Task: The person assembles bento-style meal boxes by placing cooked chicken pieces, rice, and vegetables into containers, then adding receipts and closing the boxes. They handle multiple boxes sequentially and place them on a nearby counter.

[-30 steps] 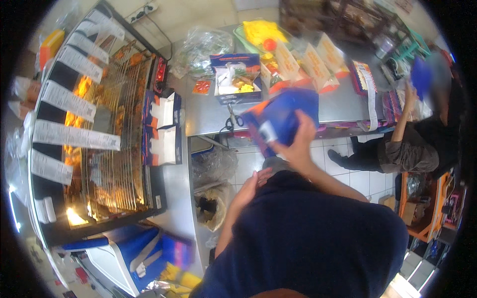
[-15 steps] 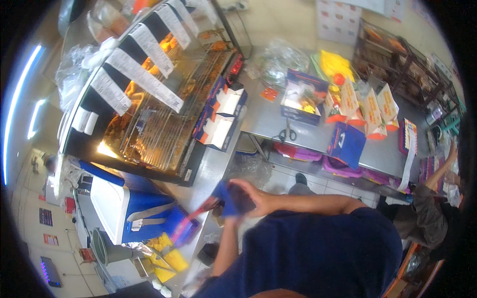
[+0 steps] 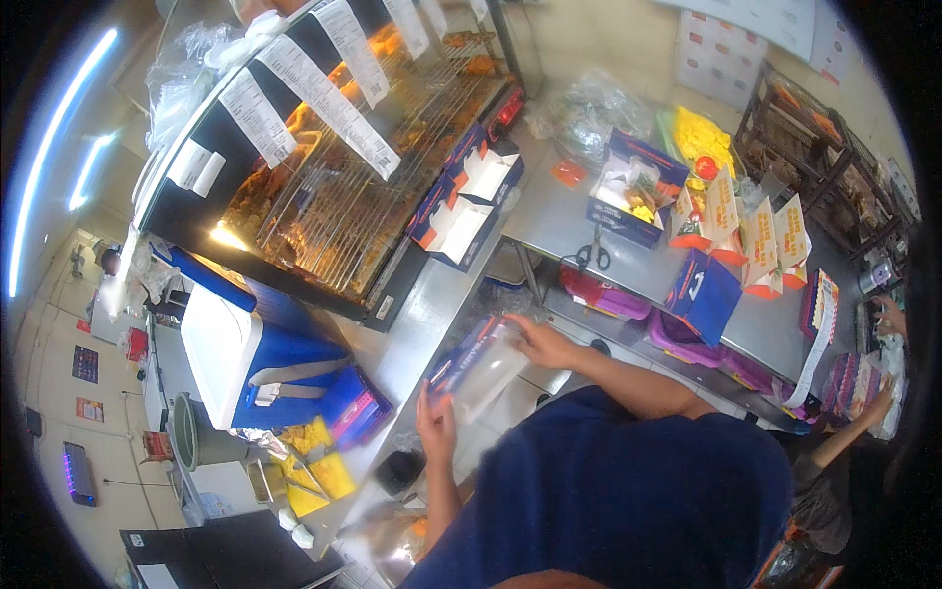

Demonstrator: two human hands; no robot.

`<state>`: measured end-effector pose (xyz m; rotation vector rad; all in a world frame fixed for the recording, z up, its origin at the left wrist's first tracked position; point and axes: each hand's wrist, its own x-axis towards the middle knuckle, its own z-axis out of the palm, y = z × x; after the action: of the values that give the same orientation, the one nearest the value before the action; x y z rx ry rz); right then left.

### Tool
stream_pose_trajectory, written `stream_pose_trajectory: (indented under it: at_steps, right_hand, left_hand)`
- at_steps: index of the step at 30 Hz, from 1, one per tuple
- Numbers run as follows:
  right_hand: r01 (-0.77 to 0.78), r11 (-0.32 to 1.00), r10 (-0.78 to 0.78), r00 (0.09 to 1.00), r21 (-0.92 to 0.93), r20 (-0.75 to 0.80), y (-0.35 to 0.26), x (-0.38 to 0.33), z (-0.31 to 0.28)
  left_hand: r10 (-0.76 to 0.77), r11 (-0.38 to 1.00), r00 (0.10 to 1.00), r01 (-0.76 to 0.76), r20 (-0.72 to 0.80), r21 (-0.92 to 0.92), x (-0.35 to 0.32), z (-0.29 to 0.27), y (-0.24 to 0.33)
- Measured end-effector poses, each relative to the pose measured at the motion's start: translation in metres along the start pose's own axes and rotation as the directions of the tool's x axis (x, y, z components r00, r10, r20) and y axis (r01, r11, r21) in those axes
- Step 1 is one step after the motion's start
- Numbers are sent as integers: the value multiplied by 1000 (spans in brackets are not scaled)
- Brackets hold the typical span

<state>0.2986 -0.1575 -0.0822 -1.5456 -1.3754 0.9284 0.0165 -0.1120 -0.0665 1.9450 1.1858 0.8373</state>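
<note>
Between my two hands is a blue-and-white cardboard food box (image 3: 481,371), held tilted above the gap between the two counters and partly blurred. My left hand (image 3: 435,424) grips its near left end, fingers up along the side. At the far right end, my right hand (image 3: 542,344) has its fingers curled over the edge. The box's pale inside faces up, and blue printed card shows along its left side. Two similar boxes (image 3: 459,218), lids raised and white insides showing, stand beside the glass food warmer (image 3: 324,196).
Scissors (image 3: 593,251), a filled box (image 3: 628,211) and several orange-and-white cartons (image 3: 760,250) occupy the right-hand steel counter. Left of me are a blue cooler (image 3: 280,344), tongs (image 3: 306,473) and yellow sheets (image 3: 334,476). Another person's arm (image 3: 849,427) reaches in at the right.
My hands have moved apart, and the box between them has turned to show its pale inside. The view has shifted, and the co-worker's arms have moved.
</note>
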Motion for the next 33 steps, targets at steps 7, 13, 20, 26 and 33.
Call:
stream_pose_trajectory:
  at_steps: [7,13,20,26,33]
  right_hand:
    - [129,977,-126,992,-172,27,8,-24,-19]
    - [-395,801,245,901,449,357,63,-16,-20]
    - [-37,998,35,999,52,35,45,-27,-4]
    - [-90,978,-72,701,-188,-710,67,-88,-55]
    - [-838,432,237,-252,334,-938,115,-144,-155]
  left_hand:
    - [-86,951,969,149,232,-271,-11,0,-8]
    - [-214,779,879,416,425,-468,9,-19,11]
    - [-502,708,731,654,462,-267,55,-23,-26]
    - [-667,666,745,605,14,-437,118,-22,-106]
    - [-648,495,748,271,-144,-825,160,25,-149]
